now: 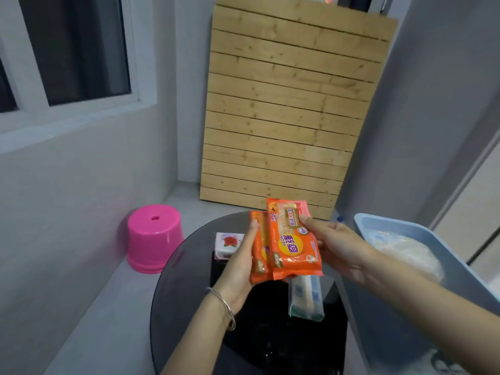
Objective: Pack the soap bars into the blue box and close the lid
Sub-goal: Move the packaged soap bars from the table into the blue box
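Sitting at the right edge, cut off by the frame: blue box (460,280), open, holding a pale crinkled plastic bag (405,253), contents too blurred to make out. Holding up two orange soap packs over the round dark table (178,280): left hand (240,269) wrapping around the rear orange soap pack (258,255), mostly hidden behind the front one; right hand (338,244) pinching the front orange soap pack (293,242), thumb on top, fingers tucked behind. Lying on the table below: clear-wrapped soap bar (305,299), upper end covered by the packs; small rose-printed box (228,244) beyond. Standing on the floor at left: pink stool (154,236)
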A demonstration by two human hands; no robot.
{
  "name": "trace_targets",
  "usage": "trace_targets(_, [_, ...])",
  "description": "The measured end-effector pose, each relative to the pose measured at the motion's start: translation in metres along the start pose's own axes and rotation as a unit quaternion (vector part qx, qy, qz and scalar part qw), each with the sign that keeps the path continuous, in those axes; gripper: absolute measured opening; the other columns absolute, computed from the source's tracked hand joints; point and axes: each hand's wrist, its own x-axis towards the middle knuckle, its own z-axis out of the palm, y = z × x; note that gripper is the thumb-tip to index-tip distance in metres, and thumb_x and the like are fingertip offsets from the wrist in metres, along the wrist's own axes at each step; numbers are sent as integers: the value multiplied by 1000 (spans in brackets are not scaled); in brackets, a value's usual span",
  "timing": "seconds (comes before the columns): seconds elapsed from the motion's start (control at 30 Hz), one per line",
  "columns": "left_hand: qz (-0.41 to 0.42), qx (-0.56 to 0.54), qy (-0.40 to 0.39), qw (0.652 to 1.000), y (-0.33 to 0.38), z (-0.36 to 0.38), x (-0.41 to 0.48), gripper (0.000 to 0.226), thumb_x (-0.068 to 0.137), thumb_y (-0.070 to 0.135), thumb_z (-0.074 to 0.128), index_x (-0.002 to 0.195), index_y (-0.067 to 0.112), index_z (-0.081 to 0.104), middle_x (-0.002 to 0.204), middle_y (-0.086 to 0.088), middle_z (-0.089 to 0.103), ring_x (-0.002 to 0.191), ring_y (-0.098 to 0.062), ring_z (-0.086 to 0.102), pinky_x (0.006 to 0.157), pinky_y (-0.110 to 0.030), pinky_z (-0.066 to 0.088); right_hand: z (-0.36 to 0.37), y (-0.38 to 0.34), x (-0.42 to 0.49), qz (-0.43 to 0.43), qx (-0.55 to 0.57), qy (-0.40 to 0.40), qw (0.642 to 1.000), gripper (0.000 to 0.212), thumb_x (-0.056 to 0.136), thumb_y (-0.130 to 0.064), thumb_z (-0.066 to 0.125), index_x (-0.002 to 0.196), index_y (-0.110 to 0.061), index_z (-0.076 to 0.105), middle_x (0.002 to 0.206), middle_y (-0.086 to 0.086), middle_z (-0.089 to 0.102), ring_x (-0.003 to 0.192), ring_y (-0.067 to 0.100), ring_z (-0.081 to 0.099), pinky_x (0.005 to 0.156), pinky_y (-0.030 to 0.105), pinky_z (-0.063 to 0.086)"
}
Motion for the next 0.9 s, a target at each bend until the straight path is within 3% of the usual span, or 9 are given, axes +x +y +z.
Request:
trace_targets(0.13, [6,44,-46,998,-5,37,-12,66,70,58,64,126,25,52,113,-4,71,101,-20,69,90,-38,54,-4,9,-23,-6,33,67,997,31,91,-33,58,104,-6,64,72,11,74,52,19,68,52,31,57])
trace_targets(0.27, [-1,40,-54,998,-8,74,-13,53,80,44,62,124,16,50,110,-11,70,87,-20,71,60,-26,58,-19,20,-43,-21,60,139,988,33,93,-36,53,117,-14,51,89,11,70,54,17,68,39,26,51])
trace_targets(0.4, [-17,57,-84,995,-10,113,-8,57,79,50,62,123,16,52,110,-9,71,88,-18,71,58,-21,55,-56,14,-56,-13,93,146,985,51,87,-43,60,128,-16,46,106,15,70,67,24,72,50,36,57])
trace_targets(0.53, [-20,110,-131,985,-12,147,-3,67,72,61,59,123,18,56,111,-7,71,96,-20,70,76,-29,58,-91,2,-73,-16,83,113,990,62,76,-43,70,126,-10,54,109,20,70,71,28,72,56,41,59])
trace_targets(0.63, [-6,144,-160,977,-12,173,0,52,84,51,54,124,17,54,111,-5,71,88,-14,69,72,-22,55,-132,-15,-79,-36,13,61,997,74,68,-42,75,126,0,56,112,23,68,82,30,71,71,38,61])
trace_targets(0.73, [-3,202,-173,964,-12,194,4,58,84,52,54,127,14,47,112,-4,68,89,-14,67,77,-24,54,-171,-30,-84,-17,-89,-33,995,87,54,-53,84,124,-8,59,121,19,66,104,31,67,84,37,58])
trace_targets(0.8, [-7,259,-194,946,-12,208,6,72,75,64,52,126,14,50,113,-6,69,98,-18,68,91,-33,53,-194,-38,-87,-1,-141,-66,988,92,44,-59,85,119,-12,61,118,15,69,101,26,69,84,35,58])
trace_targets(0.9, [-4,324,-251,912,-9,222,10,68,83,66,41,123,13,56,115,-10,69,104,-23,67,99,-41,49,-217,-48,-90,10,-226,-89,970,98,39,-64,84,120,-16,58,115,10,71,101,23,69,90,35,56])
